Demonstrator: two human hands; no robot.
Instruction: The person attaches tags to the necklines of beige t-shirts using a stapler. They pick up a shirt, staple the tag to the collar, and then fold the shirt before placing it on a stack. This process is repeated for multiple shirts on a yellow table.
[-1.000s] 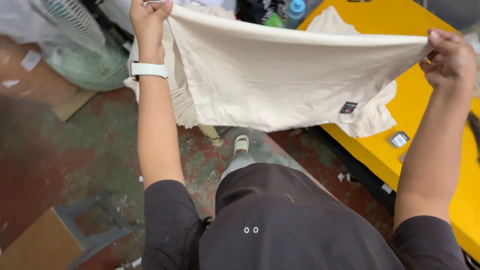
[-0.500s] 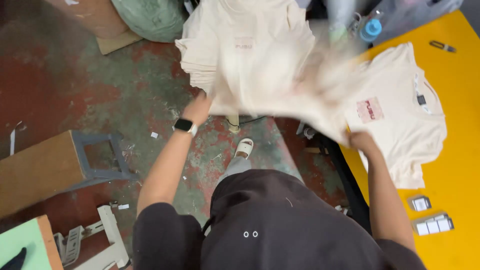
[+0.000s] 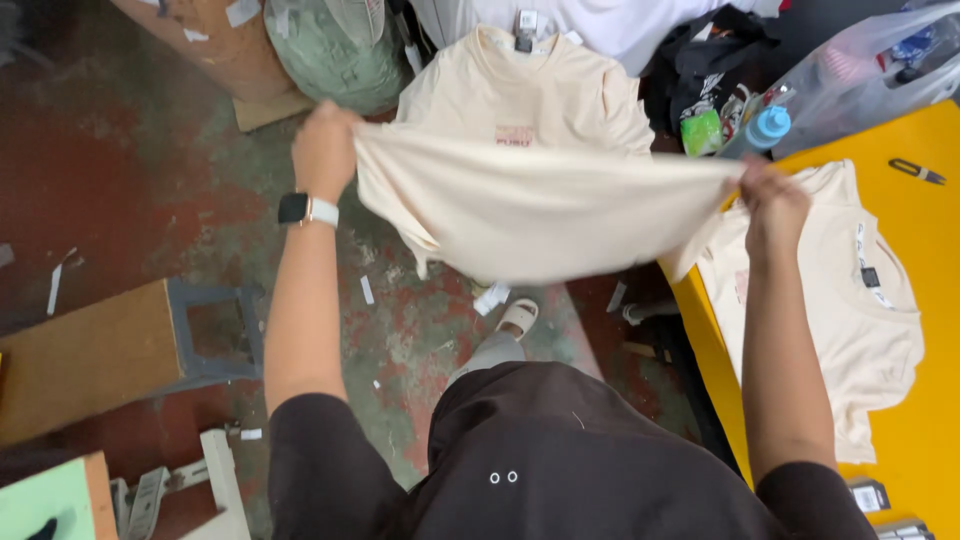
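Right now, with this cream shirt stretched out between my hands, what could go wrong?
The cream shirt hangs between your left hand and right hand over a stained floor littered with paper scraps; if a grip slips, it could drop and pick up dirt. Its sagging hem may also brush the stack of shirts behind and pull it askew. The blue-capped bottle stands near your right hand and could be knocked.

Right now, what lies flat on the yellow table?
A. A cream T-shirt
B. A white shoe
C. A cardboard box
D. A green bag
A: a cream T-shirt lies spread flat on the yellow table, beside the right hand, which holds up another cream shirt together with the left hand.
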